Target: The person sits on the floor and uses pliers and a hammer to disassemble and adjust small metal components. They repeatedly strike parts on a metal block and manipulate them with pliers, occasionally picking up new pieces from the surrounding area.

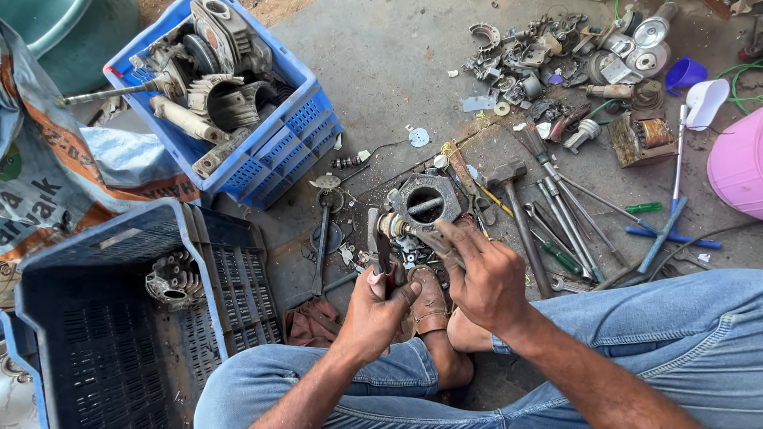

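Note:
A grimy metal carburetor body (pixel 421 204) with a round bore sits between my hands, just above my sandalled foot (pixel 429 306). My right hand (pixel 483 278) grips it at its lower right side. In my left hand (pixel 373 311) I hold pliers (pixel 378 246), their jaws pointing up beside the carburetor's left edge. I sit on the concrete floor in blue jeans, knees spread to both sides.
A blue crate (pixel 274 143) of engine parts stands at the upper left, a darker crate (pixel 103 334) with a cylinder part at the lower left. A hammer (pixel 517 206), screwdrivers and wrenches (pixel 568 214) lie to the right. Scrap parts (pixel 548 63) pile up at the back, a pink tub (pixel 739 163) far right.

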A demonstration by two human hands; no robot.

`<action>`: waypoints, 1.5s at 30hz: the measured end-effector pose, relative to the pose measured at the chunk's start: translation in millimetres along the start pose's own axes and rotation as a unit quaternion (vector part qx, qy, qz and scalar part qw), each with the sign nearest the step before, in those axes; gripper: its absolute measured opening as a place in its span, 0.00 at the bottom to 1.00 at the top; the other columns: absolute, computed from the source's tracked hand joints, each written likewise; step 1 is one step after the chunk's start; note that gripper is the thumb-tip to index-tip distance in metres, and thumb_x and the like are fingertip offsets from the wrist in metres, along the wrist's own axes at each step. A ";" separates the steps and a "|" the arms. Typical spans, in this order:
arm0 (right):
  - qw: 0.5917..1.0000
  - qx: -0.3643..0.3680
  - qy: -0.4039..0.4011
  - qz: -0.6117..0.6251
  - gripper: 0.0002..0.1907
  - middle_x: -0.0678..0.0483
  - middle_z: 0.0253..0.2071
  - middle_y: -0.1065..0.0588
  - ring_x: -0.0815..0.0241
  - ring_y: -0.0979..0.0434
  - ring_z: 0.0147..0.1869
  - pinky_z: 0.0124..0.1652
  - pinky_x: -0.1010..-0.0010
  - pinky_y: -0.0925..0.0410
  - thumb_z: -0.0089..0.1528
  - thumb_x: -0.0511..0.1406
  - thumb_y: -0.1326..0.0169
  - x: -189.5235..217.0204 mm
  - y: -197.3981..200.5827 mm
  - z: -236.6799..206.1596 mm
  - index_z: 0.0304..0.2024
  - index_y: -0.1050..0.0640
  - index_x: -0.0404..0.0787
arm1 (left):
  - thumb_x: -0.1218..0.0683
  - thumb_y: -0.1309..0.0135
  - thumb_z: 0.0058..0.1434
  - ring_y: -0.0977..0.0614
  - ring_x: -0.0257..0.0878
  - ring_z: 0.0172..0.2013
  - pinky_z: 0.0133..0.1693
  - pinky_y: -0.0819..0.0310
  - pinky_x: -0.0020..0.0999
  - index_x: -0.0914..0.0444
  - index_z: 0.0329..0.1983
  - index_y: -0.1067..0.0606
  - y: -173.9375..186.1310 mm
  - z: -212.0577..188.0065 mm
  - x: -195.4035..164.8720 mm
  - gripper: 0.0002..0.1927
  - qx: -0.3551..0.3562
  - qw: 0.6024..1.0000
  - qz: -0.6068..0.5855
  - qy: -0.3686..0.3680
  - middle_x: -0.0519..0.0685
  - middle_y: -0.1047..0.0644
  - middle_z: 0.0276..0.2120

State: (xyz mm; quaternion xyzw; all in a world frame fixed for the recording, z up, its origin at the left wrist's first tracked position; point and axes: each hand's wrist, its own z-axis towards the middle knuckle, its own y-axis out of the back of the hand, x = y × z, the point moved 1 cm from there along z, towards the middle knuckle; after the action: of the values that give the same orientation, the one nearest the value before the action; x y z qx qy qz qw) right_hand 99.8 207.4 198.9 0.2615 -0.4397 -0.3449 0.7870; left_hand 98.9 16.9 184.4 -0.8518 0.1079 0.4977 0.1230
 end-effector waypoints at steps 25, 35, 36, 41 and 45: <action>0.990 -0.090 0.021 -0.107 0.19 0.42 0.48 0.29 0.42 0.24 0.51 0.48 0.53 0.30 0.61 0.31 0.47 4.5 -34.6 21.9 0.54 0.30 0.33 | 0.59 0.44 0.65 0.32 0.30 0.13 0.12 0.41 0.28 0.62 0.28 0.34 -4.3 -7.7 3.0 0.12 0.058 0.997 -0.046 -0.006 0.45 0.30 0.16; 0.997 -0.054 0.012 -0.053 0.11 0.43 0.32 0.27 0.44 0.25 0.29 0.30 0.54 0.33 0.66 0.37 0.46 7.0 -45.8 16.4 0.41 0.27 0.34 | 0.63 0.45 0.63 0.33 0.32 0.24 0.25 0.38 0.35 0.64 0.32 0.33 -2.8 -3.5 0.7 0.09 -0.087 0.962 0.108 -0.235 0.45 0.33 0.22; 0.998 -0.048 0.010 -0.037 0.11 0.42 0.31 0.28 0.43 0.26 0.30 0.30 0.53 0.34 0.66 0.37 0.47 9.3 -46.3 14.8 0.41 0.28 0.34 | 0.63 0.45 0.62 0.33 0.33 0.23 0.24 0.37 0.36 0.64 0.33 0.33 0.3 -1.1 1.1 0.08 -0.103 0.962 0.118 -0.223 0.46 0.33 0.20; 1.000 0.002 -0.016 0.018 0.10 0.42 0.28 0.29 0.41 0.27 0.30 0.32 0.50 0.34 0.67 0.35 0.49 20.8 -40.9 7.4 0.40 0.29 0.32 | 0.64 0.47 0.60 0.31 0.42 0.20 0.25 0.35 0.39 0.66 0.36 0.34 12.8 6.3 -1.8 0.07 -0.152 0.928 0.183 -0.285 0.53 0.31 0.20; 0.989 0.044 -0.076 0.116 0.11 0.43 0.27 0.27 0.43 0.25 0.30 0.33 0.51 0.33 0.68 0.36 0.51 32.6 -31.3 -1.0 0.39 0.28 0.32 | 0.64 0.47 0.60 0.25 0.54 0.22 0.26 0.33 0.44 0.67 0.38 0.34 12.4 6.5 -4.1 0.07 -0.171 0.906 0.222 -0.316 0.57 0.30 0.21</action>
State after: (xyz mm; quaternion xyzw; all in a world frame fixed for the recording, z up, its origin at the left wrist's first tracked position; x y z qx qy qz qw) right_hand 103.1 162.8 192.7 0.2159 -0.5399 -0.2506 0.7740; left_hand 87.8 7.5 183.6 -0.6116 0.1633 0.7662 -0.1106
